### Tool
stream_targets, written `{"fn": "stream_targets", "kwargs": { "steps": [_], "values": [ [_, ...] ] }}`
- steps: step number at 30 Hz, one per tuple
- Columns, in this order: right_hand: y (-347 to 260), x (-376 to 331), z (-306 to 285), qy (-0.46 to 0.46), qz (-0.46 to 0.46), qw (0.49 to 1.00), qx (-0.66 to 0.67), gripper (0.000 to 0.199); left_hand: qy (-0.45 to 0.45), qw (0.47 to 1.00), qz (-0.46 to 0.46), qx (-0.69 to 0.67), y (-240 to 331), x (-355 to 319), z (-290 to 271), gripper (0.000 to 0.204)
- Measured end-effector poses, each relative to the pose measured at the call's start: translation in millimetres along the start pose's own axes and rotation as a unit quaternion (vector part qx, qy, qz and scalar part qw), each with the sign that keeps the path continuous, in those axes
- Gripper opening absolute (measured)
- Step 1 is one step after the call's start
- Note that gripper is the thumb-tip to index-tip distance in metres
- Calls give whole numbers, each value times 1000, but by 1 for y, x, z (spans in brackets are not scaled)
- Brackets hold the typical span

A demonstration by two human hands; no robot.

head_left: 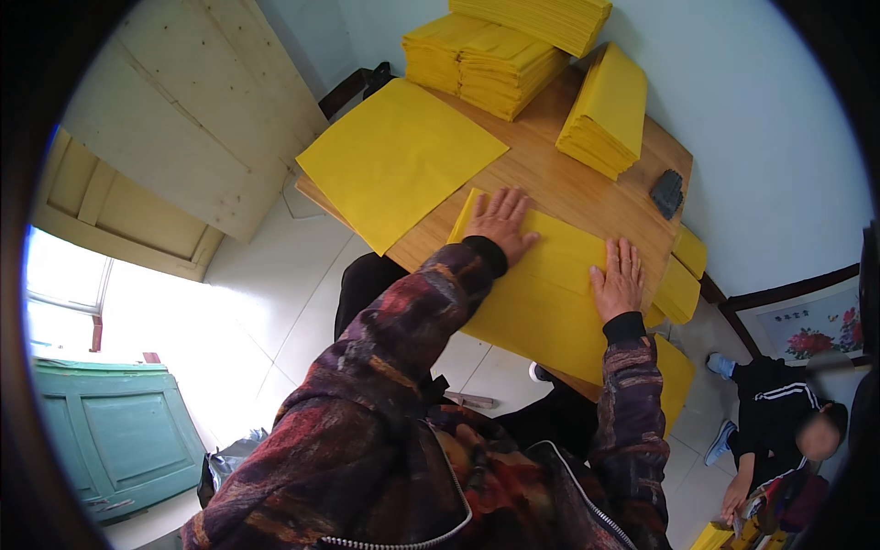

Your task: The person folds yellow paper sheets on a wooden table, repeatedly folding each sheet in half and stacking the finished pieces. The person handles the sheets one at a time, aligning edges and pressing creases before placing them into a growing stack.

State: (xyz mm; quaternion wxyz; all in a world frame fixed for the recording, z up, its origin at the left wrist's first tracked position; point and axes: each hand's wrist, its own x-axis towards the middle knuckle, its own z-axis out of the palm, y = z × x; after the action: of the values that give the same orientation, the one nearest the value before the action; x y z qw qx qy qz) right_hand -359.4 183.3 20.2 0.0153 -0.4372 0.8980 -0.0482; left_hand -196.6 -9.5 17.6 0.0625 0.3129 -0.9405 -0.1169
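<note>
A: Status on the yellow sheet (550,298)?
B: Centre of frame, flat on the desk (527,147), near edge running past the desk's lower side. Left edge seems to show more than one layer; exact count, can't tell.

A: Grip?
B: Nothing grasped. Left hand (500,225) palm down on the sheet, fingers straight and slightly spread, tips at the far edge. Right hand (621,280) same pose near the sheet's right end. Both just bear on it.

A: How far along?
B: I'd judge mid-batch. Looks done: folded yellow stack (486,60) top centre, second pile (541,23) at the top edge, narrow folded bundle (605,110) upper right. Looks in work: the piece under the hands. Looks left: flat square sheet (399,165) upper left, lying unfolded. Can't tell if it's one layer or several.

A: Anything else?
B: Dark grey pad (667,193) by the desk's right corner, apart from the hands. More yellow pieces (678,291) beyond the right edge; support unclear. Co-worker (779,417) lower right, one hand near other yellow material.
</note>
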Motion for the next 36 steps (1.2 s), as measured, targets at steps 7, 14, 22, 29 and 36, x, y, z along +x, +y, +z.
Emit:
{"fn": "stream_targets", "kwargs": {
  "steps": [7,14,22,29,36],
  "values": [
    [17,8,9,109,-42,977,176,57,146,963,27,-225,-64,10,19,59],
    [30,3,7,137,17,923,359,45,80,677,-39,-730,-103,11,19,51],
    [21,2,10,122,19,944,306,46,77,712,-66,-695,-89,6,2,54],
    [17,0,16,111,-15,982,150,46,99,881,-43,-461,-90,14,-5,43],
    [10,-3,10,79,-6,989,122,47,-13,993,114,-26,44,12,7,57]
  ]
}}
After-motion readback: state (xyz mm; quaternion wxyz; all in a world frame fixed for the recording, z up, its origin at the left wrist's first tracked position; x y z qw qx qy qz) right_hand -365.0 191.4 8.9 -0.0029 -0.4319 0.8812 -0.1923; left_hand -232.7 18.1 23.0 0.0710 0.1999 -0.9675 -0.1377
